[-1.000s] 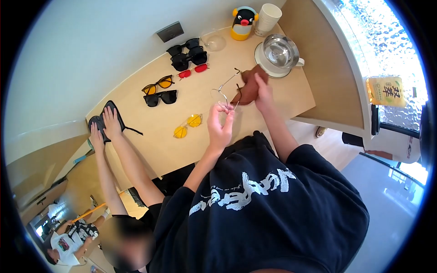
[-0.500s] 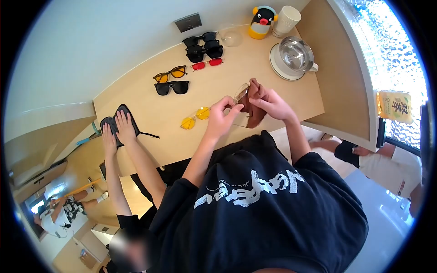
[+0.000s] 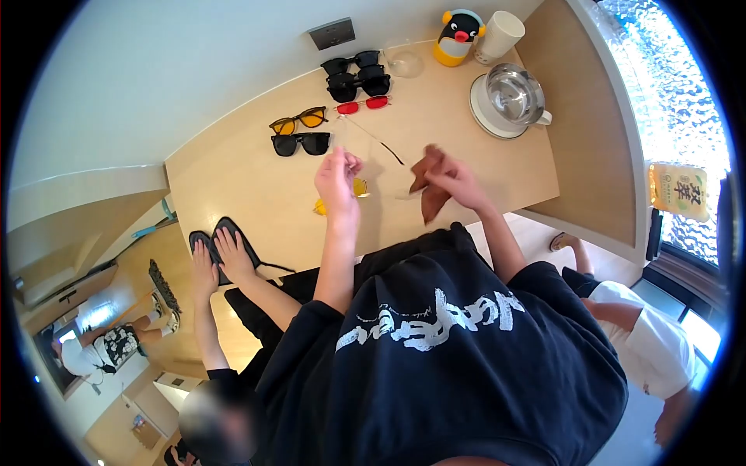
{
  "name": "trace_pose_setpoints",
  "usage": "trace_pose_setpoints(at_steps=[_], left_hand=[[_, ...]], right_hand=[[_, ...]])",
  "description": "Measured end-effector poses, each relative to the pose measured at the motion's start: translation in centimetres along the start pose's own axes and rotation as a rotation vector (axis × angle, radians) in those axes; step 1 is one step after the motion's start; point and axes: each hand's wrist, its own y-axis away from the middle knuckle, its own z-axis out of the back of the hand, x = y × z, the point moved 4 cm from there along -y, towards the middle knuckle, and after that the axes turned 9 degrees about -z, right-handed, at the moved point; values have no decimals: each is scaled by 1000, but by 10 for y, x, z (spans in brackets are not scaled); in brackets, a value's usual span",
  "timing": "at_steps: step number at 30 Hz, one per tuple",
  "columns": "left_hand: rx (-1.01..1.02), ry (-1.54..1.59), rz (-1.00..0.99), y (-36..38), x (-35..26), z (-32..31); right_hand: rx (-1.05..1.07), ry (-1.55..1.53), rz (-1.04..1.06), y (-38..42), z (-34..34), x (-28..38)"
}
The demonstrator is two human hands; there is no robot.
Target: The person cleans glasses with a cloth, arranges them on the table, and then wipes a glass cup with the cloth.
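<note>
My left hand (image 3: 339,180) is raised over the counter, fingers closed in a pinch on thin-framed glasses. A slim temple arm (image 3: 381,144) with a dark tip sticks out from them to the right; the lenses are hard to make out. In my right hand (image 3: 457,180) a brown cloth (image 3: 435,203) is gripped and hangs down, apart from the glasses. Round yellow-lensed glasses (image 3: 360,187) lie on the counter, partly hidden behind my left hand and wrist.
Black sunglasses (image 3: 301,144), orange-lensed glasses (image 3: 299,121) and red-lensed glasses (image 3: 363,105) lie toward the wall. A metal bowl (image 3: 514,95), paper cups (image 3: 500,37) and a penguin figure (image 3: 458,37) stand back right. Another person's hands (image 3: 231,255) rest on a black case (image 3: 247,247).
My hands have moved apart. The left has carried the glasses leftward, away from the cloth, which stays in the right. The whole view has shifted slightly.
</note>
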Motion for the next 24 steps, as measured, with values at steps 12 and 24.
trace_pose_setpoints(at_steps=[12, 24], left_hand=[[72, -213, -228, 18, 35, -35], [441, -377, -367, 60, 31, -66]], right_hand=[[-93, -1132, -357, 1, -61, -5], [-220, -978, -217, -23, -26, -24]])
